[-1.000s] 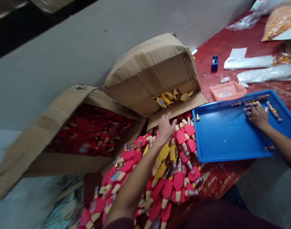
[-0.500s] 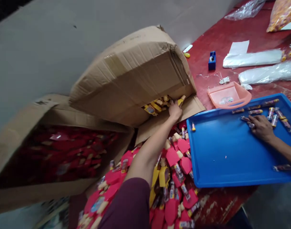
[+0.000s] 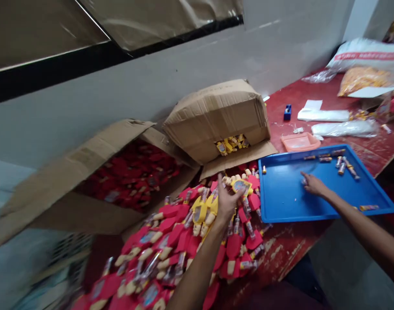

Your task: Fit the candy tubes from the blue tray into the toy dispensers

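My left hand [image 3: 227, 200] is over the pile, thumb and index finger spread apart. A yellow paddle-shaped piece [image 3: 242, 186] with a beige handle lies between and just beyond those fingers, on top of the pile. Beneath and around are red paddle-shaped pieces [image 3: 175, 237], many with a clear tube attached, and two more yellow pieces [image 3: 200, 212]. Over the blue tray [image 3: 280, 202], my right hand [image 3: 314, 185] has its index finger stretched forward and a small tube [image 3: 303, 181], blurred, between fingertip and thumb. Other yellow-capped tubes [image 3: 342, 165] lie along the tray's far side.
A tipped cardboard box [image 3: 216, 114] shows yellow pieces through its opening. Left of it, another open carton [image 3: 96, 150] holds red pieces. Behind the tray are a pink basket [image 3: 300, 142], a blue tape dispenser [image 3: 287, 113], plastic bags [image 3: 345, 128] and a bag of orange pieces [image 3: 364, 79].
My left hand has come out of the cardboard box and back over the pile, where a yellow piece now lies by its fingers. My right hand has shifted left across the tray.
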A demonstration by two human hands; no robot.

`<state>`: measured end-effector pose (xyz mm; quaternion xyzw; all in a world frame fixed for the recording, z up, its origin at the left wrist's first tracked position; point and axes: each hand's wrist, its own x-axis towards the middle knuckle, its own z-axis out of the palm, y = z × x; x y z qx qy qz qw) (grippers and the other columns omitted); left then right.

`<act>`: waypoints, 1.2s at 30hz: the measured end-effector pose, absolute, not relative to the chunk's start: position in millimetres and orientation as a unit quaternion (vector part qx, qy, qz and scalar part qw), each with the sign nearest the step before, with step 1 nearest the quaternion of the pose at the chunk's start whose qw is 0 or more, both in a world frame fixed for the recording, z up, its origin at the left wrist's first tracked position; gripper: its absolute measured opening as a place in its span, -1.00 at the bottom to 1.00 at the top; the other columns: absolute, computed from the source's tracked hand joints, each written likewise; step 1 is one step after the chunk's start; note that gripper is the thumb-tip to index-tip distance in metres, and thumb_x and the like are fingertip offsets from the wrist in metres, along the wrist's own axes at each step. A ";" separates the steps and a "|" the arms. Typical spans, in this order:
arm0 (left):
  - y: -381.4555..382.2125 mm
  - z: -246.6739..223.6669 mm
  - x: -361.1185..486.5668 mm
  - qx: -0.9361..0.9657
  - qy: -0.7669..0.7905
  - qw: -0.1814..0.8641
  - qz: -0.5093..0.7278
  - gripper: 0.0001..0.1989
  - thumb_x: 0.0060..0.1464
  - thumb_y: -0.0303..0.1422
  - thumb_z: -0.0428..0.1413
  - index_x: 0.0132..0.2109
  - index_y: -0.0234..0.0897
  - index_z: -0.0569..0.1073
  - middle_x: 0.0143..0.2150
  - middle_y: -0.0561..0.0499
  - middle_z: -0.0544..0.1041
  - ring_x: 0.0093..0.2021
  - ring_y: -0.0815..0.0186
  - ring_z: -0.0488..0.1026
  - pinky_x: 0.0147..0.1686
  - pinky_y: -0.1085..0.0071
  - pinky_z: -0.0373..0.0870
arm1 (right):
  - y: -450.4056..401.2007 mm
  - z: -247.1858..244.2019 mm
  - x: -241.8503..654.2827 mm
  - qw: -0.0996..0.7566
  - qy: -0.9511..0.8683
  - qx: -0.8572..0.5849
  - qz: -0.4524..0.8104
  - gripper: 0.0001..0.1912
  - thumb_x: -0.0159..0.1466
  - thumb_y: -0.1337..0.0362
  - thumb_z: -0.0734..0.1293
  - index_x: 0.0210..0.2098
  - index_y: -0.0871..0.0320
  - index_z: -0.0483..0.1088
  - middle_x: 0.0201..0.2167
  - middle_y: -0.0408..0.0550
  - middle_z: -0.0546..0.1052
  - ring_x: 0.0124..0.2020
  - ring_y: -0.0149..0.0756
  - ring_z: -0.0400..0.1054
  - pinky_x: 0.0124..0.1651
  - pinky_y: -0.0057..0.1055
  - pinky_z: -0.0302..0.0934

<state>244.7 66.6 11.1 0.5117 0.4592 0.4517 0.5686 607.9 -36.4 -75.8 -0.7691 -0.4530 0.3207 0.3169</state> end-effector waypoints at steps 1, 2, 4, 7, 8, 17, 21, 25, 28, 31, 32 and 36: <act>46.8 12.2 231.7 0.487 0.462 0.571 0.473 -0.09 -0.26 -0.32 0.45 0.22 -0.19 0.20 -0.10 -0.01 0.51 -0.22 0.29 0.56 -0.21 0.40 0.51 | -48.0 -68.1 585.8 0.347 -0.439 -0.756 0.341 -0.46 0.00 0.39 0.36 0.02 0.30 0.38 -0.43 -0.08 0.40 -0.34 -0.24 0.31 -0.08 -0.20 0.25; 28.8 12.1 219.9 0.462 0.466 0.572 0.492 -0.07 -0.29 -0.33 0.47 0.22 -0.17 0.21 -0.09 0.00 0.51 -0.23 0.29 0.57 -0.22 0.40 0.52 | -60.8 -61.0 563.4 0.379 -0.425 -0.738 0.363 -0.42 0.03 0.31 0.38 0.06 0.26 0.35 -0.45 -0.14 0.39 -0.39 -0.28 0.32 -0.16 -0.24 0.29; -2.6 9.6 201.0 0.410 0.467 0.575 0.533 -0.13 -0.33 -0.33 0.49 0.15 -0.16 0.28 -0.14 0.05 0.50 -0.26 0.33 0.56 -0.27 0.44 0.51 | -87.9 -48.7 517.7 0.450 -0.393 -0.694 0.402 -0.37 0.08 0.09 0.40 0.10 0.18 0.28 -0.41 -0.17 0.43 -0.43 -0.31 0.37 -0.30 -0.30 0.35; -42.4 2.5 185.1 0.314 0.461 0.599 0.574 -0.33 -0.38 -0.30 0.49 -0.10 -0.24 0.37 -0.30 0.15 0.48 -0.39 0.42 0.50 -0.39 0.53 0.46 | -126.7 -34.7 449.2 0.539 -0.340 -0.637 0.435 -0.34 0.07 -0.19 0.40 -0.06 0.16 0.27 -0.40 -0.14 0.47 -0.47 -0.29 0.44 -0.42 -0.33 0.36; -55.2 -0.3 183.0 0.286 0.461 0.616 0.571 -0.37 -0.41 -0.30 0.50 -0.17 -0.27 0.37 -0.34 0.16 0.48 -0.42 0.43 0.48 -0.42 0.54 0.44 | -137.7 -31.0 427.5 0.563 -0.319 -0.627 0.435 -0.35 0.10 -0.26 0.37 -0.12 0.14 0.26 -0.45 -0.16 0.46 -0.52 -0.31 0.42 -0.47 -0.35 0.34; -165.8 -0.6 174.2 0.257 0.451 0.740 0.427 -0.36 -0.43 -0.32 0.50 -0.14 -0.24 0.42 -0.34 0.15 0.52 -0.53 0.47 0.43 -0.57 0.61 0.31 | -184.8 -7.4 313.3 0.669 -0.253 -0.618 0.326 -0.42 0.12 -0.22 0.42 -0.19 0.09 0.22 -0.46 -0.27 0.34 -0.49 -0.45 0.22 -0.44 -0.48 0.24; -179.9 8.0 147.2 0.298 0.419 0.813 0.273 -0.29 -0.33 -0.19 0.47 0.02 -0.19 0.43 -0.41 0.13 0.50 -0.62 0.45 0.36 -0.69 0.59 0.19 | -185.4 7.5 293.0 0.621 -0.331 -0.603 0.376 -0.46 0.08 -0.12 0.49 -0.20 0.13 0.32 -0.46 -0.26 0.36 -0.46 -0.45 0.22 -0.38 -0.49 0.20; -178.0 11.8 127.8 0.337 0.414 0.819 0.210 -0.30 -0.16 0.02 0.37 0.05 -0.23 0.37 -0.53 0.13 0.44 -0.66 0.39 0.34 -0.71 0.56 0.17 | -185.2 20.6 286.0 0.518 -0.420 -0.590 0.455 -0.45 0.09 -0.12 0.48 -0.11 0.15 0.44 -0.40 -0.19 0.43 -0.49 -0.46 0.23 -0.46 -0.49 0.20; -165.3 9.1 115.0 0.392 0.375 0.792 0.279 -0.37 -0.11 0.04 0.33 -0.02 -0.28 0.41 -0.38 0.05 0.51 -0.51 0.37 0.43 -0.55 0.52 0.35 | -179.3 29.1 291.3 0.466 -0.464 -0.589 0.469 -0.47 0.11 -0.08 0.49 -0.08 0.12 0.44 -0.36 -0.16 0.48 -0.47 -0.43 0.29 -0.45 -0.46 0.26; -148.6 0.0 94.7 0.455 0.348 0.739 0.354 -0.49 -0.04 -0.02 0.29 -0.08 -0.28 0.43 -0.22 0.00 0.54 -0.28 0.29 0.50 -0.31 0.43 0.46 | -167.2 37.9 301.0 0.429 -0.509 -0.598 0.446 -0.60 0.16 0.02 0.49 -0.12 0.09 0.44 -0.31 -0.15 0.51 -0.42 -0.41 0.35 -0.38 -0.43 0.32; -145.4 -3.1 88.0 0.485 0.354 0.710 0.369 -0.53 -0.01 -0.04 0.26 -0.08 -0.28 0.44 -0.21 0.01 0.54 -0.24 0.27 0.51 -0.26 0.41 0.46 | -164.1 40.8 304.7 0.405 -0.529 -0.598 0.445 -0.63 0.17 0.05 0.50 -0.13 0.09 0.45 -0.31 -0.15 0.51 -0.41 -0.41 0.36 -0.36 -0.42 0.32; -145.7 -10.5 73.9 0.598 0.381 0.603 0.366 -0.56 0.10 -0.09 0.20 0.04 -0.26 0.46 -0.18 -0.01 0.56 -0.18 0.25 0.51 -0.15 0.36 0.43 | -161.6 51.0 316.7 0.313 -0.615 -0.584 0.427 -0.69 0.21 0.12 0.49 -0.09 0.06 0.50 -0.29 -0.13 0.55 -0.34 -0.36 0.40 -0.26 -0.38 0.31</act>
